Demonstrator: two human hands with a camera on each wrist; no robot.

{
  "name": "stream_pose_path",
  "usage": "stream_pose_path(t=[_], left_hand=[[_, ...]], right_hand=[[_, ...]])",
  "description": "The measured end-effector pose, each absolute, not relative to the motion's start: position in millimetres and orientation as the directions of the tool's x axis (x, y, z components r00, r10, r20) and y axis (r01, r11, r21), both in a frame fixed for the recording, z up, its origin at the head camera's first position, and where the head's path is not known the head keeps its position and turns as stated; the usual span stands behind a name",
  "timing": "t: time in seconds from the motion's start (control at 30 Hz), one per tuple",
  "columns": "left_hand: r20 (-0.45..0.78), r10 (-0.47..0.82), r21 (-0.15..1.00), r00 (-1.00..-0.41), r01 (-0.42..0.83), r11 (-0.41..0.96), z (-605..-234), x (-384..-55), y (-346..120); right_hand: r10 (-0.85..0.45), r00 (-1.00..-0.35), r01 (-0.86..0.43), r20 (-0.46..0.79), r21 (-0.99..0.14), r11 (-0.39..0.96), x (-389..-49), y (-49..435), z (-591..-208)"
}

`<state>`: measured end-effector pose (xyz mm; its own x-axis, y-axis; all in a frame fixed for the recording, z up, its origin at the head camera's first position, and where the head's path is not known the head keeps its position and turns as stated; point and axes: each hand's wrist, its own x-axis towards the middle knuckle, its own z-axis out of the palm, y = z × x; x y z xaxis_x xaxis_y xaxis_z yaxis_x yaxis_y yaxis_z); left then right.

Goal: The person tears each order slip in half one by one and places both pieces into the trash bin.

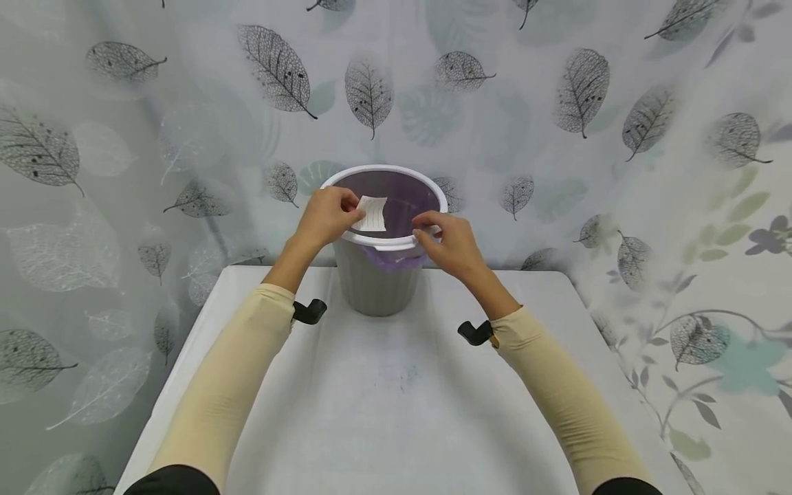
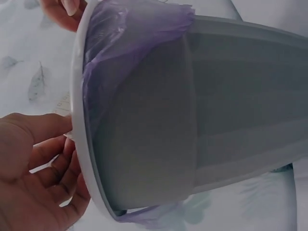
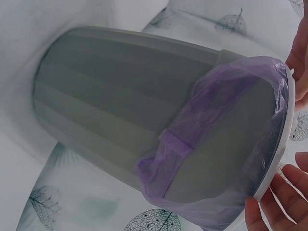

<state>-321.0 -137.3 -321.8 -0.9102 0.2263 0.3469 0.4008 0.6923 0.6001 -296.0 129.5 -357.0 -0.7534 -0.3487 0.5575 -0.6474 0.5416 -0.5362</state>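
A small slip of cream-white lined paper point(image 1: 372, 214) is pinched between the thumb and fingers of my left hand point(image 1: 326, 216), over the mouth of a grey trash bin point(image 1: 379, 285). The bin stands upright, with a white rim ring point(image 1: 385, 167) and a translucent purple bag point(image 3: 211, 106) lining it and hanging down outside below the rim. Beside the right part of the rim is my right hand point(image 1: 454, 244), thumb and index fingertips apart, fingers loosely bent. One of its fingertips overlaps the rim's outer side in the right wrist view. The bin's floor is hidden.
A white-covered table point(image 1: 396, 399) carries the bin near its back edge. Close behind hangs a leaf-patterned curtain point(image 1: 489, 75), which also runs along both sides. Black wrist-camera mounts point(image 1: 309, 311) stick out from both cuffs.
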Motion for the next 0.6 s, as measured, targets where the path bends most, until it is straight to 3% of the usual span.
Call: stream_pose_path(t=[0.2,0.4,0.6], left_hand=[[0.359,0.236,0.537,-0.903,0.407,0.739,-326,-325,-139],[0.438,0.196,0.548,-0.877,0.434,0.715,-323,-320,-153],[0.503,0.144,0.526,-0.852,0.434,0.731,-326,-310,-178]], right_hand=[[-0.336,-0.752,-0.645,0.567,-0.529,0.551,-298,132,-357],[-0.321,-0.74,-0.644,0.591,-0.484,0.592,-300,139,-355],[-0.257,-0.777,-0.576,0.574,-0.485,0.658,-301,159,-359]])
